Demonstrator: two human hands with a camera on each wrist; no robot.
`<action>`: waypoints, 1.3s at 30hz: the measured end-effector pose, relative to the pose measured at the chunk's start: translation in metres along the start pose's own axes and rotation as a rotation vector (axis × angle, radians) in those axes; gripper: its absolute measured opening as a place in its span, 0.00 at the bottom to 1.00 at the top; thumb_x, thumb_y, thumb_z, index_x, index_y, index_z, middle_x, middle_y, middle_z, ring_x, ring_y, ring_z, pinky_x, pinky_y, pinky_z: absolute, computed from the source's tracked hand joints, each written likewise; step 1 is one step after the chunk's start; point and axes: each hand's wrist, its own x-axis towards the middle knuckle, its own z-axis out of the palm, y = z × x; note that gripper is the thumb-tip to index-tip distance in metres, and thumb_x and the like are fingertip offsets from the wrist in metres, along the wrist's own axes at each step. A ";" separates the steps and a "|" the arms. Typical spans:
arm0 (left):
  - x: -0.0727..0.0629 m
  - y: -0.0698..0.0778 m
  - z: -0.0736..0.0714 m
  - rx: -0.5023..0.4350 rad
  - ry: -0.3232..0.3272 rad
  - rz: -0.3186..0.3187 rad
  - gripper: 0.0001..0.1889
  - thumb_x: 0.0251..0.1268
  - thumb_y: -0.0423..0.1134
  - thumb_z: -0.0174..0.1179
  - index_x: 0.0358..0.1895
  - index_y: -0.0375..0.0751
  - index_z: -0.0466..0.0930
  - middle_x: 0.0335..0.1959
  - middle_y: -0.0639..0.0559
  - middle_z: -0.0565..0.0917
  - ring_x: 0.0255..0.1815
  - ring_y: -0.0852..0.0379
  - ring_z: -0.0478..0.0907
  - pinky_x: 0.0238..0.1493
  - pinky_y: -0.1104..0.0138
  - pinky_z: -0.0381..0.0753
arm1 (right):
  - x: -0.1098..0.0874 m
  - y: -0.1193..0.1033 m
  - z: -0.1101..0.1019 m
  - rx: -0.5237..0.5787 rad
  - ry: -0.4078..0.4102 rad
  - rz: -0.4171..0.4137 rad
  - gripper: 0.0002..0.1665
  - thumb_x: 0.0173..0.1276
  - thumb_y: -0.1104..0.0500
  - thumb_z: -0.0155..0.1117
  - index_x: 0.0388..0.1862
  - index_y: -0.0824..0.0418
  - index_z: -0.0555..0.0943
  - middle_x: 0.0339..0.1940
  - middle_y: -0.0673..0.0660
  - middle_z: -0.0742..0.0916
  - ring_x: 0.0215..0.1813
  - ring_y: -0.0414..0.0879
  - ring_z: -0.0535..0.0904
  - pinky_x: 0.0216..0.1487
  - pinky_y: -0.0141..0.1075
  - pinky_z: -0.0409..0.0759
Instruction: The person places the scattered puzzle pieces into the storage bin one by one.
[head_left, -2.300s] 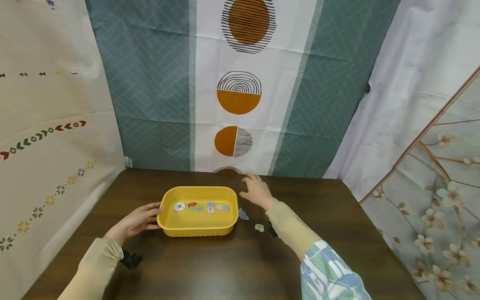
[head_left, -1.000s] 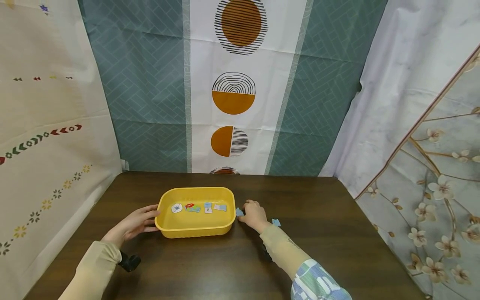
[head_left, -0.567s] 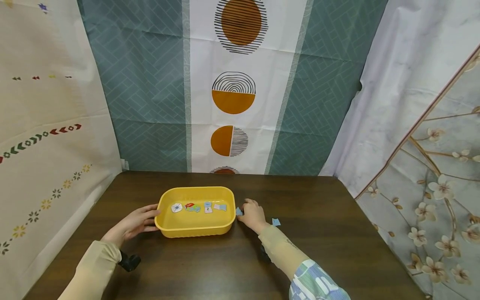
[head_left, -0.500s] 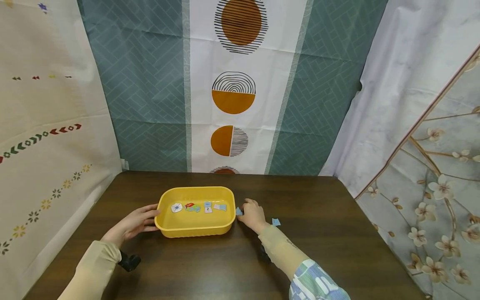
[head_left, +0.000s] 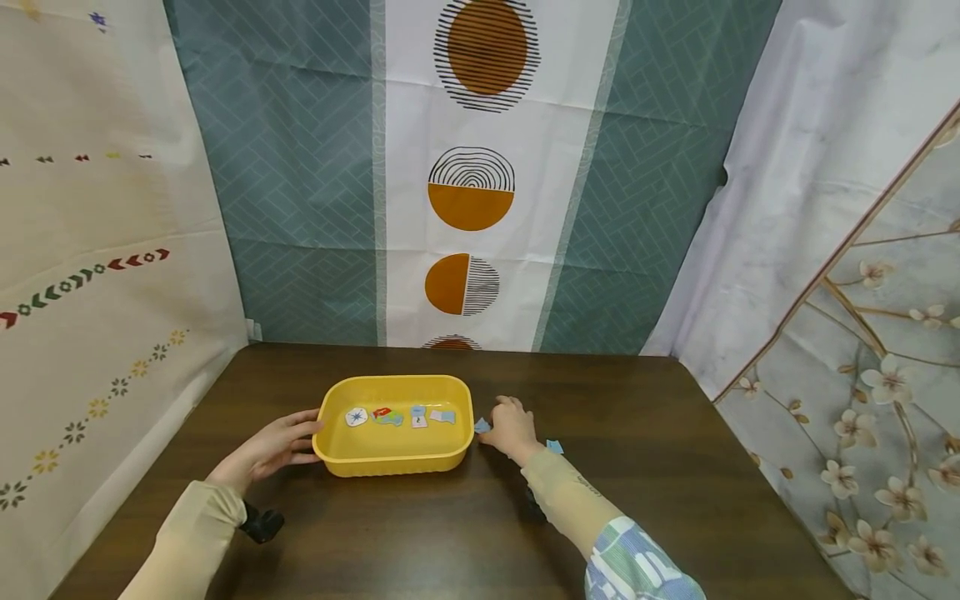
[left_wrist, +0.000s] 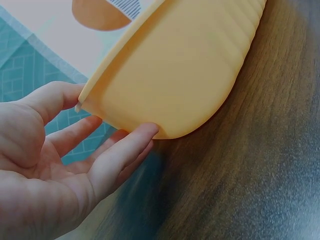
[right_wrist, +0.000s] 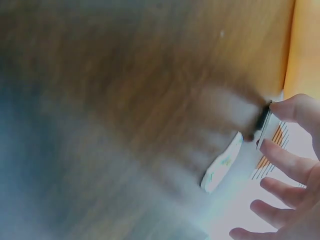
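Beside the left end of a yellow plastic basin (head_left: pixel 393 454), my left hand (head_left: pixel 273 448) touches the rim with its thumb and the outer wall with loosely extended fingers. My right hand (head_left: pixel 513 429) is at the basin's right end. Its thumb and index finger pinch a small light-blue flat piece (head_left: pixel 482 426), which shows nearly edge-on in the right wrist view as a thin piece (right_wrist: pixel 265 127). The other fingers are spread apart. Inside the basin lie a white piece with a star mark (head_left: pixel 356 417), a red-and-green piece (head_left: pixel 387 417) and pink-and-blue pieces (head_left: pixel 442 416).
Another light-blue piece (head_left: pixel 554 447) lies on the dark wooden table (head_left: pixel 397 533), right of my right wrist. A pale patterned piece (right_wrist: pixel 222 162) shows near my fingers in the right wrist view. Patterned cloths (head_left: pixel 300 167) hang at the back and sides.
Since the earliest frame, my right hand has come down and closer to the basin, onto the light-blue piece. The green-yellow piece is no longer visible in the head view. My left hand has stayed put.
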 end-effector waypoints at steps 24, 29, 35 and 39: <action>0.001 0.001 -0.001 -0.007 0.012 -0.009 0.36 0.79 0.40 0.43 0.76 0.23 0.35 0.72 0.21 0.51 0.53 0.54 0.80 0.54 0.57 0.84 | 0.019 -0.022 -0.065 -0.050 0.071 -0.057 0.14 0.54 0.51 0.76 0.31 0.61 0.89 0.68 0.63 0.76 0.72 0.64 0.65 0.62 0.65 0.70; 0.000 0.001 -0.001 -0.007 0.019 0.000 0.36 0.79 0.40 0.44 0.75 0.23 0.36 0.72 0.20 0.52 0.53 0.54 0.80 0.54 0.57 0.84 | 0.025 -0.051 -0.077 -0.063 0.067 -0.101 0.17 0.56 0.49 0.75 0.37 0.61 0.89 0.70 0.61 0.75 0.73 0.61 0.64 0.63 0.61 0.70; 0.000 0.001 0.000 -0.004 0.022 0.009 0.36 0.79 0.40 0.44 0.75 0.22 0.37 0.72 0.20 0.53 0.54 0.52 0.80 0.53 0.57 0.84 | 0.026 -0.081 -0.081 -0.077 0.035 -0.149 0.14 0.59 0.50 0.73 0.39 0.58 0.89 0.72 0.58 0.73 0.74 0.58 0.63 0.65 0.59 0.69; 0.000 0.000 0.000 -0.009 0.027 0.009 0.36 0.79 0.41 0.45 0.75 0.22 0.37 0.72 0.20 0.53 0.53 0.53 0.80 0.53 0.57 0.84 | 0.025 -0.100 -0.079 -0.058 0.008 -0.185 0.14 0.59 0.50 0.73 0.39 0.57 0.89 0.73 0.58 0.72 0.75 0.59 0.61 0.67 0.60 0.67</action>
